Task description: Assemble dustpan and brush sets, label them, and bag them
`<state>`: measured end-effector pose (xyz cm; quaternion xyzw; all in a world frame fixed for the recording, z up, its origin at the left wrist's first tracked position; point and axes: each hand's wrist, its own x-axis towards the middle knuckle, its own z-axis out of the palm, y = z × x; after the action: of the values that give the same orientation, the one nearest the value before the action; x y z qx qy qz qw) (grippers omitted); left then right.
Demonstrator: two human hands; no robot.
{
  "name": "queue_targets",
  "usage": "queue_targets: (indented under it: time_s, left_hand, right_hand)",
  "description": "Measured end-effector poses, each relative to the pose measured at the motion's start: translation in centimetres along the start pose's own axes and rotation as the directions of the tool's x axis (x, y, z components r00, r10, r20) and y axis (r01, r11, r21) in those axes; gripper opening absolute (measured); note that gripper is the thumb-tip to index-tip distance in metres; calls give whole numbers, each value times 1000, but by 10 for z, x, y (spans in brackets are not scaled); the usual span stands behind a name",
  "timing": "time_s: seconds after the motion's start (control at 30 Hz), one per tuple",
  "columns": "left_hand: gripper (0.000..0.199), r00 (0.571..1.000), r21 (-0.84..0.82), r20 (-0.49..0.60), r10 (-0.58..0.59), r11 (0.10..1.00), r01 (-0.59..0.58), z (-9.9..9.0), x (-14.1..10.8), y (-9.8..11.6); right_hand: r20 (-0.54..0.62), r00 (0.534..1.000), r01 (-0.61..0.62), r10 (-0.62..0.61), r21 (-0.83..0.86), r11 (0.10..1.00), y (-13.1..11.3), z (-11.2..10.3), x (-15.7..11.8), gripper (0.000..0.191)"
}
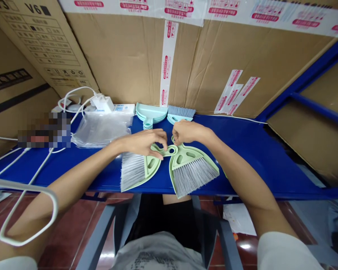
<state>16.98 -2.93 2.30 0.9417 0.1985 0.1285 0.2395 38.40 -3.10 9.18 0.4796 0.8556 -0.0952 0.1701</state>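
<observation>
Over the blue metal desk (253,153), nearer the wearer than the stack of pale-blue plastic dustpans (151,110), are a left pale-green plastic brush-and-dustpan set (139,169) and a right pale-green plastic brush-and-dustpan set (195,172). The left hand (146,143) brackets one handle, thumb and forefinger apart, pressure unclear; the right hand (184,132) seems clamped on the other. Likely light, stiff, slightly slippery, with soft bristles; ringed handles suit gripping.
</observation>
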Motion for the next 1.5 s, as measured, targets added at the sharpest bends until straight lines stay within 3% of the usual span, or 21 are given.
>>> queue_targets:
  time_s: [0.07, 0.17, 0.27, 0.33, 0.43, 0.5, 0.63, 0.83, 0.97, 1.17, 1.4, 1.5]
  left_hand:
    - [17, 999, -32, 46, -23, 999, 25, -5, -4, 0]
    - [14, 972, -118, 226, -70, 988, 98, -19, -19, 1]
    - [35, 945, -77, 310, -103, 988, 133, -25, -35, 7]
    - [45, 952, -4, 288, -106, 994, 112, -23, -40, 14]
    - [29, 962, 111, 243, -123, 989, 98, -14, -38, 27]
    - [21, 964, 212, 179, -196, 965, 157, -7, -32, 35]
    - [27, 940, 369, 17, -341, 876, 311, 4, -25, 43]
    - [19, 959, 391, -56, -279, 877, 279, 8, -25, 36]
    - [29, 948, 386, -28, -318, 871, 304, 7, -25, 29]
    - [36, 985, 455, 29, -169, 880, 138, 6, -26, 11]
    - [27, 993, 614, 36, -115, 786, 69, 14, -20, 16]
    - [26, 994, 611, 56, -99, 790, 44, 13, -19, 17]
  right_hand:
    - [-23, 1000, 14, -15, -13, 1000, 0, 0, -8, 7]
    - [-23, 998, 56, -58, -50, 997, 0, 10, -30, 13]
    - [6, 998, 69, -68, -87, 994, -1, 33, -56, 35]
    - [13, 999, 50, -49, -100, 994, -1, 49, -69, 49]
    - [5, 1000, 3, -3, -79, 997, -3, 63, -79, 47]
    - [-20, 999, -49, 48, -68, 996, -7, 65, -79, 42]
    - [-127, 974, -199, 190, -65, 978, -17, 71, -72, 43]
    - [-229, 933, -292, 278, -29, 956, -24, 91, -68, 41]
    - [-276, 911, -317, 305, 2, 948, -11, 91, -70, 28]
    - [-252, 942, -243, 221, -62, 968, 24, 87, -64, 24]
    - [-260, 966, -80, 9, -267, 960, 27, 90, -52, 24]
    - [-227, 973, -18, -52, -300, 954, 31, 91, -49, 27]
